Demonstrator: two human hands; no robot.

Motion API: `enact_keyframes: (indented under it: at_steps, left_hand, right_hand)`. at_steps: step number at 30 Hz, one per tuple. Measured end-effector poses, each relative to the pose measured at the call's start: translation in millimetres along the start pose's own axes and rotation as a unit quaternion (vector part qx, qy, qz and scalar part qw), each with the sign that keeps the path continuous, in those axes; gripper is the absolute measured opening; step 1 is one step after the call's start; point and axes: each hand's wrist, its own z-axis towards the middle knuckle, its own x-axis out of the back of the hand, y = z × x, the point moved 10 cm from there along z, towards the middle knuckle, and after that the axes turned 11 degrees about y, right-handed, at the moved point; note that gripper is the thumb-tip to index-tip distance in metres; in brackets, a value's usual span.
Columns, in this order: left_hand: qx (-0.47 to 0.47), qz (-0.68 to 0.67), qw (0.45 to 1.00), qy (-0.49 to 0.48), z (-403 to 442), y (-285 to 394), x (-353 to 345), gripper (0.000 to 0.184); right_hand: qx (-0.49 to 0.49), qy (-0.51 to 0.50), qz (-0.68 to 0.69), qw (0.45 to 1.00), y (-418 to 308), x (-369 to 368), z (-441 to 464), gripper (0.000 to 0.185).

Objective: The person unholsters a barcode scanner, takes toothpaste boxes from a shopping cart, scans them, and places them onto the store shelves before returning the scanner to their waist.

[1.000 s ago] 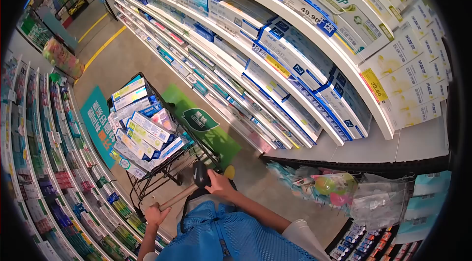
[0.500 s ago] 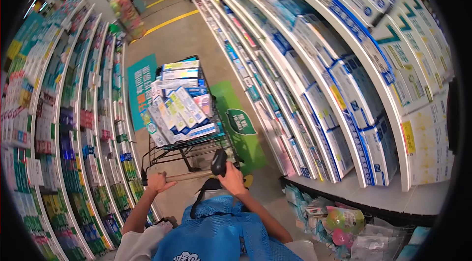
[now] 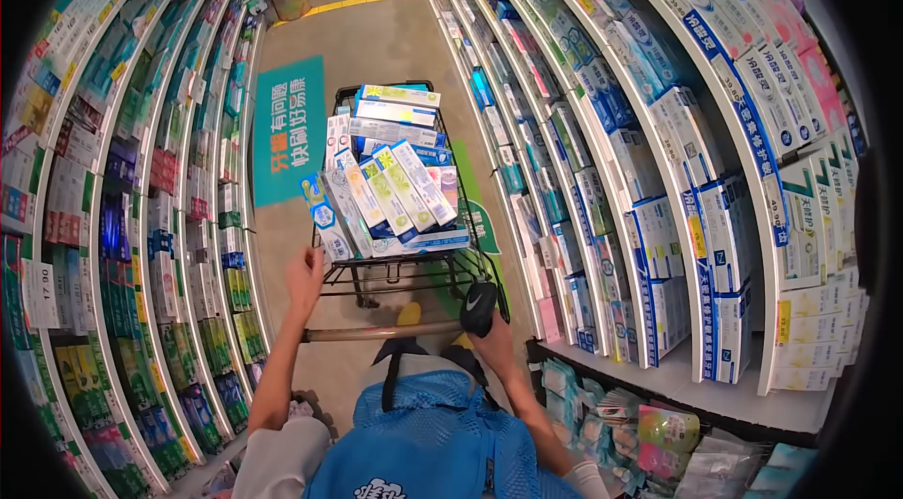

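Observation:
My right hand (image 3: pixel 493 341) is at the right end of the shopping cart's handle (image 3: pixel 386 333), closed around it. A black rounded object with a white mark (image 3: pixel 479 307) sits over the fingers and partly hides them. My left hand (image 3: pixel 306 275) is raised off the handle beside the cart's left rear edge, fingers loosely bent, nothing visible in it. The black wire shopping cart (image 3: pixel 353 285) stands in front of me, piled with toothpaste boxes (image 3: pixel 403 190). Most are white with green, yellow or blue print. A blue-and-white box (image 3: pixel 324 217) leans at the cart's left side.
Shelves of packaged goods (image 3: pixel 179 245) line the left side, and tall shelves of boxed toothpaste (image 3: pixel 658 217) curve along the right. Bagged goods (image 3: pixel 649 443) lie low at the right. A teal floor sign (image 3: pixel 288 123) lies left of the cart. Yellow lines (image 3: pixel 362 2) cross the floor ahead.
My left hand has let go of the handle and moved up and forward beside the cart. My right hand stays at the handle. The cart appears further right in view.

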Motion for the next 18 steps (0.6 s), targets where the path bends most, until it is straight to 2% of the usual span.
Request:
enact_keyframes:
  at_steps: [5, 7, 14, 18]
  left_hand:
    - [-0.032, -0.025, 0.998, 0.038, 45.7, -15.7, -16.8, 0.022]
    - [-0.004, -0.051, 0.998, 0.031, 51.3, -7.2, -23.7, 0.021]
    - [-0.067, -0.148, 0.986, -0.040, 40.0, 80.7, -81.2, 0.018]
    - [-0.110, -0.133, 0.984, -0.054, 40.6, 134.9, -121.4, 0.020]
  right_hand:
    - [-0.006, 0.044, 0.002, 0.999, -5.3, 2.9, -5.1, 0.047]
    - [-0.010, 0.044, 0.003, 0.999, -15.3, 3.7, -7.8, 0.046]
    - [-0.025, 0.053, -0.004, 0.998, -18.1, 0.4, -11.3, 0.044]
    - [-0.048, 0.051, -0.009, 0.998, -9.7, -4.7, -11.7, 0.044]
